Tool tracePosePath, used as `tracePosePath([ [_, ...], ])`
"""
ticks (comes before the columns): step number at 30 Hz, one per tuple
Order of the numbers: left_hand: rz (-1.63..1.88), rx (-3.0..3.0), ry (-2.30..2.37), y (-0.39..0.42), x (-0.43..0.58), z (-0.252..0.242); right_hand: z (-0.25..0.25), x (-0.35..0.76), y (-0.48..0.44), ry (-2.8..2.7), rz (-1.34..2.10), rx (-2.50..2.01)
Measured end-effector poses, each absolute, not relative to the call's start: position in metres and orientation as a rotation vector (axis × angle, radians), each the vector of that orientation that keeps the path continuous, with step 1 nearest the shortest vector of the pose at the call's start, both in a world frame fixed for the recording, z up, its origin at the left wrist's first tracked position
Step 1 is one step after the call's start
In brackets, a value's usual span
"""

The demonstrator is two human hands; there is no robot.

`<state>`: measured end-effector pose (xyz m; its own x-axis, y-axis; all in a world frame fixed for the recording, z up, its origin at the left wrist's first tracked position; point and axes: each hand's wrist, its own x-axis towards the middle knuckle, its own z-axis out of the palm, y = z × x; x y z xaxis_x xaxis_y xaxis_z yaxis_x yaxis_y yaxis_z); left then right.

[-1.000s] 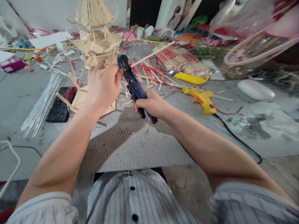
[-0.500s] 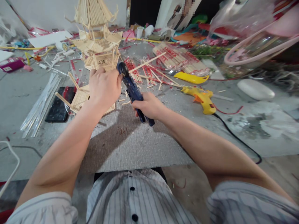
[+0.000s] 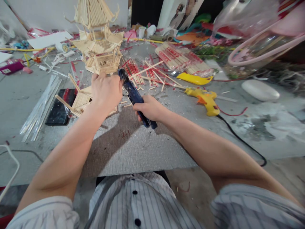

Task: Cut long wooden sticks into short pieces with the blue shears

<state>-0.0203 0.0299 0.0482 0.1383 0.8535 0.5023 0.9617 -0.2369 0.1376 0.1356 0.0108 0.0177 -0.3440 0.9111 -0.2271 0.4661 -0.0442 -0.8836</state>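
My right hand [image 3: 149, 108] grips the handles of dark blue cutting pliers [image 3: 133, 92], whose head points up and left. A thin wooden stick [image 3: 147, 67] runs from the pliers' head toward the upper right. My left hand [image 3: 106, 90] is closed at the stick's near end, right beside the pliers' head. Behind my hands stands a tiered pagoda model [image 3: 98, 38] built of wooden sticks. A flat roof section of sticks [image 3: 79, 100] lies under my left hand on the grey mat [image 3: 133, 149].
A yellow glue gun [image 3: 205, 100] with a black cord lies to the right, a yellow cutter [image 3: 194, 79] behind it. Packs of sticks [image 3: 181, 58] and loose sticks litter the back. A black phone [image 3: 59, 108] and clear strips [image 3: 39, 108] lie left. A white oval object [image 3: 260, 90] sits far right.
Both hands, the pliers and the stick have sunk a little lower and nearer the mat. The stick's far end has dropped and drawn in toward me.
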Motion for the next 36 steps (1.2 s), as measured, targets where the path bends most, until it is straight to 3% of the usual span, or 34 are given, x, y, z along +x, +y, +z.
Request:
tracePosePath([
  [17,-0.768,-2.223,-1.786,0.029,-0.02,0.038,0.005,0.131,0.016,-1.729,1.432,-1.518],
  [31,-0.532,-2.309,-2.053,0.029,-0.021,0.057,0.013,0.141,0.023,-1.199,2.111,-1.104],
  [36,-0.551,-2.332,-2.154,0.026,-0.022,0.066,0.012,0.142,0.02,-1.243,2.16,-0.93],
])
